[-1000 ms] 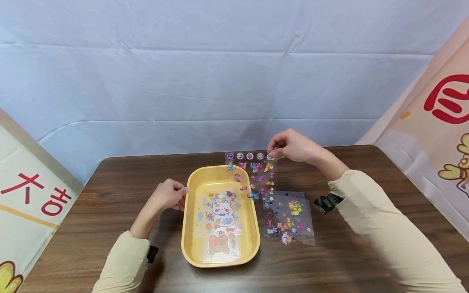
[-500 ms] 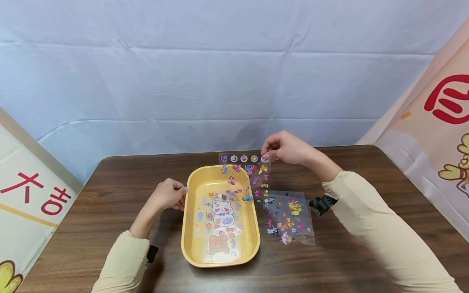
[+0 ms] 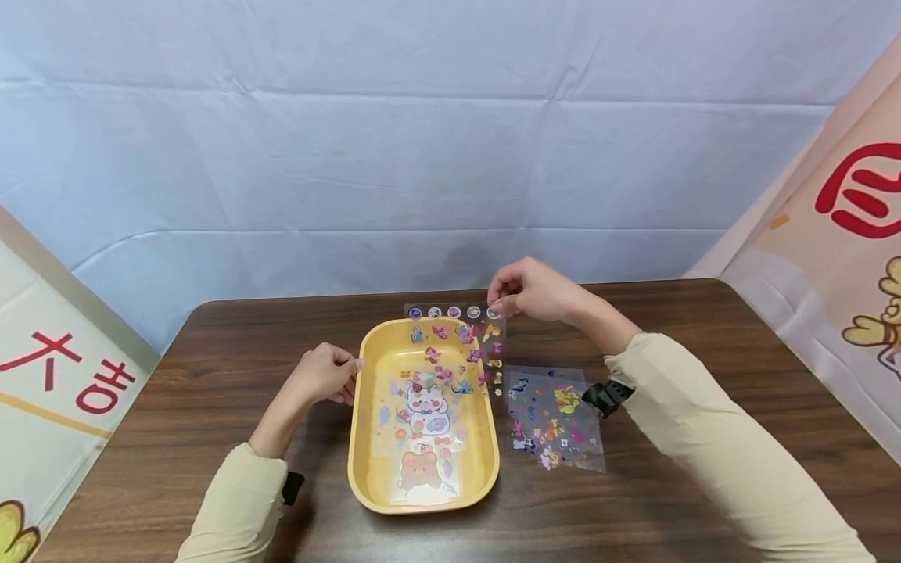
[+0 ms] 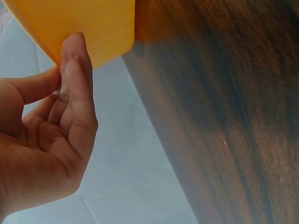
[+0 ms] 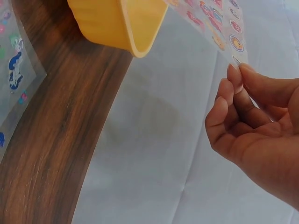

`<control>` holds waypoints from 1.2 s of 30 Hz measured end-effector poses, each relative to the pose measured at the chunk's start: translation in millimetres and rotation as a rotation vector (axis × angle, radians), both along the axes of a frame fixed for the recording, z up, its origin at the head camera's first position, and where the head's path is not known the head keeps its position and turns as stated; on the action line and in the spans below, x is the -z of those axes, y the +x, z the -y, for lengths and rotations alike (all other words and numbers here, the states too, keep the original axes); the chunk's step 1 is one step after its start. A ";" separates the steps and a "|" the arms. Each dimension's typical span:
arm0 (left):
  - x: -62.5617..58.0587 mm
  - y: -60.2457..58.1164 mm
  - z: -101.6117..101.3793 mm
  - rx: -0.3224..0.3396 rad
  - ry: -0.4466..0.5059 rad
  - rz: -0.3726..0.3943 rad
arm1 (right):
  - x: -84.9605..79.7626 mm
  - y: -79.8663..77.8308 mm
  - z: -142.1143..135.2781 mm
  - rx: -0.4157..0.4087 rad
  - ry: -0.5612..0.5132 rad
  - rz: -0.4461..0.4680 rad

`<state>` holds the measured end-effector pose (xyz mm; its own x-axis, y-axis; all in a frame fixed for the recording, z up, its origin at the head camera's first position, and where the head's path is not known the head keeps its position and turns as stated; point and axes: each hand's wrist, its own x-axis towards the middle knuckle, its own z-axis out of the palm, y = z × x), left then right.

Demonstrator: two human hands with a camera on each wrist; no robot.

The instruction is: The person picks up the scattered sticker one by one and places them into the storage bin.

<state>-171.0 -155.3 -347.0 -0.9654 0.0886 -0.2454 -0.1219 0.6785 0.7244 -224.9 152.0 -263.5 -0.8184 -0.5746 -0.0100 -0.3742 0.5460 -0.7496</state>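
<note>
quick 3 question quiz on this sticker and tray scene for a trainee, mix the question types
1. True or false: the right hand pinches a clear sticker sheet by its top corner.
2. Multiple choice: the left hand touches A) the loose sheets on the table, B) the yellow tray, C) nothing.
3. Fill in: the held sheet hangs partly over the ____.

Key: 1 true; 2 B, fingers at the tray's left rim; 3 tray.
</note>
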 end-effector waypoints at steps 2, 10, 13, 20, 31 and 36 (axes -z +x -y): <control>-0.2 0.2 0.0 -0.001 -0.001 -0.001 | -0.2 0.8 2.4 -0.008 0.001 -0.001; 0.2 -0.3 0.5 -0.004 -0.005 -0.001 | -0.5 3.2 11.5 -0.045 -0.013 -0.011; 0.3 -0.3 0.6 -0.006 -0.009 -0.001 | 0.0 3.7 14.3 -0.055 -0.016 -0.016; 0.1 -0.3 1.2 -0.002 -0.012 0.004 | 0.8 5.1 20.3 -0.072 -0.032 -0.030; 0.0 -1.0 1.6 -0.002 -0.011 0.007 | 3.2 6.9 27.9 -0.123 -0.023 -0.020; 0.2 -1.0 1.2 -0.004 -0.009 0.007 | 6.9 7.8 32.1 -0.146 -0.002 -0.031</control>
